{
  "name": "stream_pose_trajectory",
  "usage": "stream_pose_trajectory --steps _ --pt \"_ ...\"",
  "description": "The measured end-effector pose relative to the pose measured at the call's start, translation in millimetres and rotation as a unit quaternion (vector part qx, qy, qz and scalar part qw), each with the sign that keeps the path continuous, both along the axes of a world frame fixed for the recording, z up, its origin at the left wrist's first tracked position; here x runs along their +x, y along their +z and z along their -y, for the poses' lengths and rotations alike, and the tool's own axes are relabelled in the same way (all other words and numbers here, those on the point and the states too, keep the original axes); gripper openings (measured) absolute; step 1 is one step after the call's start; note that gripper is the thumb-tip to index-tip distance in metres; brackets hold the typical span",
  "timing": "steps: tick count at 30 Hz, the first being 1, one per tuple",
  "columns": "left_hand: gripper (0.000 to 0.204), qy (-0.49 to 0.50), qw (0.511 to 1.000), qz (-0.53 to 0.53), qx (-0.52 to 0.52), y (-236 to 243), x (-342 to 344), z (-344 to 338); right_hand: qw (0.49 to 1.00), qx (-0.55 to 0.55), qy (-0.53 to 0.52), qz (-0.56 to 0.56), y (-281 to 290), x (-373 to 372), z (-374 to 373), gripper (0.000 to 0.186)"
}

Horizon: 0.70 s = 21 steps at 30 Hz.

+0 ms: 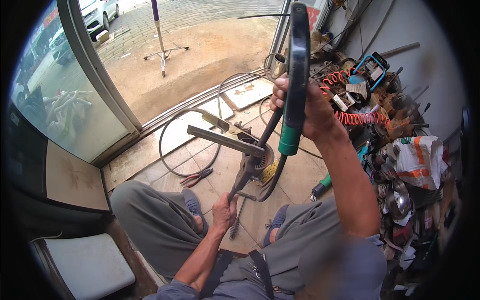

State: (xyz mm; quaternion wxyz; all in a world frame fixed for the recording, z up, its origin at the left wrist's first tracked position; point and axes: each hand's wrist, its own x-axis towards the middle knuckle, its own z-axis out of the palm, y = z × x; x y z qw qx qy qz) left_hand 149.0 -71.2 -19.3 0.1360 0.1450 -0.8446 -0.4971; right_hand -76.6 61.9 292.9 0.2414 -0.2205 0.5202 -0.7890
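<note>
My right hand [314,107], raised, is closed around a curved black bar with a green grip [290,140]. A dark rod [272,127] passes beside this bar, and I cannot tell how the two are joined. Below, my left hand [224,212] is wrapped round the lower dark end of a metal lever assembly [250,162]. Flat bracket arms stick out to its left, and a round part sits at its middle. A perforated yellow piece [270,172] shows just behind it. Red-handled pliers [196,177] and a wire brush [236,223] lie on the tiles.
A black cable [161,150] loops across the floor. At right, a heap of tools and parts includes a coiled orange hose [362,119], a white sack [420,160] and a green power tool [322,187]. A white-topped stool [85,267] stands lower left; a glass door [75,95] is beyond.
</note>
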Motion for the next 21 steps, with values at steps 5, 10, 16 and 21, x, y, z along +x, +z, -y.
stream_pose_trajectory --steps 5,10,16,21 --pt "0.02 0.049 0.997 0.059 -0.027 -65 -23 -1 0.996 0.081 0.022 0.024 -47 12 34 0.013" --pt "0.017 0.098 0.982 0.121 -0.105 -118 -34 9 0.989 0.127 0.057 0.05 -95 35 54 0.014" --pt "0.015 0.105 0.985 0.134 -0.043 -184 -39 24 0.984 0.16 0.078 0.022 -133 46 67 0.012" --pt "0.016 0.12 0.984 0.13 0.006 -178 -40 29 0.986 0.147 0.07 0.021 -141 48 74 0.008"
